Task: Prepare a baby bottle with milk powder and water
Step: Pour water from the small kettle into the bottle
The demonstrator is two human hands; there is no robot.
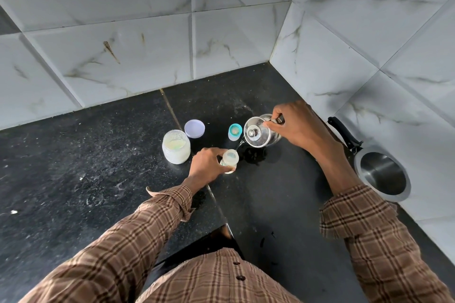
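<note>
Bottle (230, 158) unlabelled, kettle (258, 133) pouring water

Counter (73, 167): black speckled stone, pale dust and smudges across it, a thin seam running from the back wall toward the front edge. It sits in a corner. Back wall (147, 39) and right wall (369, 39): large white marble-look tiles, grey-brown veining, raised bevelled joints. Light even and diffuse, with soft sheen on the stone.

Single head-worn wide-angle view, looking steeply down and forward onto the black counter (73, 155) corner, close above both forearms.
</note>
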